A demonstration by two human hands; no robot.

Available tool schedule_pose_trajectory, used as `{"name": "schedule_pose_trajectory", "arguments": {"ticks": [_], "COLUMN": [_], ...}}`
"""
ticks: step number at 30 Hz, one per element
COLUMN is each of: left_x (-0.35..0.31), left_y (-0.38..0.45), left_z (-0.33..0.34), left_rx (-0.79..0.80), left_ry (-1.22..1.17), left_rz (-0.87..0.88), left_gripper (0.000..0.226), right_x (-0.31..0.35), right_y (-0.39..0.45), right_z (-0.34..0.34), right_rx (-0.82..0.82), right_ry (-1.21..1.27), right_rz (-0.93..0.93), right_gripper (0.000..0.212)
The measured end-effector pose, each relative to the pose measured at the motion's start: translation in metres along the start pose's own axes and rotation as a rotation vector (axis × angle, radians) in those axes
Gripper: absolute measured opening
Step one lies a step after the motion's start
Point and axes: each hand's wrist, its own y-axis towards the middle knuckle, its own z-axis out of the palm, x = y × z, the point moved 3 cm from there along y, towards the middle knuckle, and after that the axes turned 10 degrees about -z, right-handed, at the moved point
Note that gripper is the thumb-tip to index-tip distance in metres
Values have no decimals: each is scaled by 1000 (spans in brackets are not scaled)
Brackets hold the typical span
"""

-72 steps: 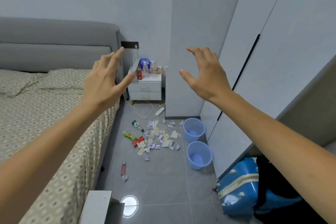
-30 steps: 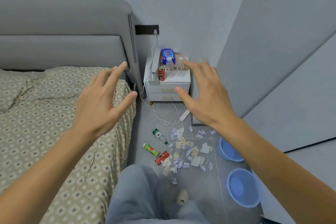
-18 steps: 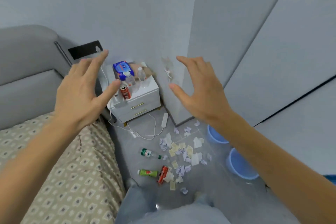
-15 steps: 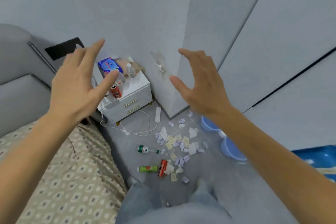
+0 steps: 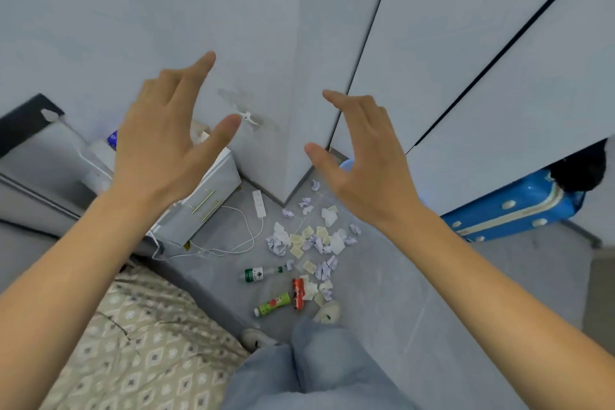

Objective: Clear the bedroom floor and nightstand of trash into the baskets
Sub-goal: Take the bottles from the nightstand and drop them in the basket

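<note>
Trash lies in one cluster on the grey floor (image 5: 416, 326) at lower centre of the frame, just beyond the person's knee and shoe: nearest, a green tube (image 5: 272, 304) and a red can (image 5: 298, 292) side by side, then a clear bottle with a green label (image 5: 261, 274), then a spread of crumpled papers (image 5: 311, 241) reaching toward the wall corner. A sound way in, I judge, is to crouch and take the three firm items singly before gathering paper by the handful, minding the white cable (image 5: 248, 233) looping at the cluster's left edge. Above the litter, the left hand (image 5: 159, 140) and right hand (image 5: 362, 156) hover at mid-frame, palms inward, fingers apart and slightly curled, holding nothing. Behind the left hand stands the white nightstand (image 5: 206, 200). One blue basket (image 5: 346, 164) just peeks out behind the right thumb.
</note>
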Motion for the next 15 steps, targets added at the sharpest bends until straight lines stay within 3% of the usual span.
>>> {"name": "schedule_pose_trajectory", "arguments": {"ticks": [15], "left_x": [51], "left_y": [-25], "left_z": [-80], "left_rx": [-162], "left_ry": [195], "left_rz": [-204], "left_gripper": [72], "right_x": [40], "right_y": [87], "right_z": [61], "right_rx": [94], "right_ry": [187], "right_rz": [-232], "right_gripper": [60]}}
